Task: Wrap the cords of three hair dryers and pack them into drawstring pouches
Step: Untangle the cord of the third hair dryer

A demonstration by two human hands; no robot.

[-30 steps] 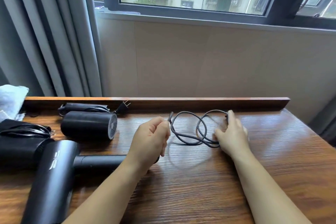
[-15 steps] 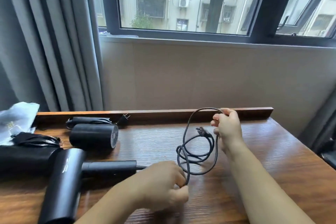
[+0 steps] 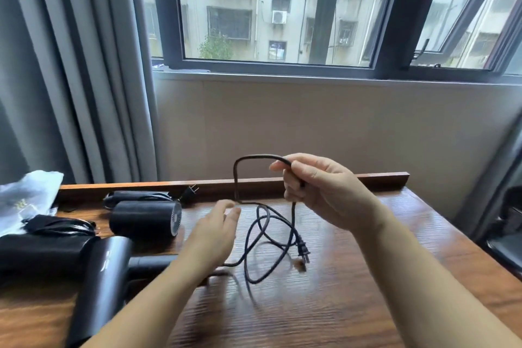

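Fingers of right hand [image 3: 324, 192] pinch cord [image 3: 254, 234], lifted higher than before; left hand [image 3: 214, 234] released it, fingers now loose.

Both forearms are bare to the frame edge. The left hand [image 3: 214, 230] and right hand [image 3: 324, 192] are also bare.

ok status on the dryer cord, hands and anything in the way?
Right hand grips cord raised in a loop, plug dangling. Left hand open, blurred, beside the loops. Near dryer on table, unbagged. Nothing blocking.
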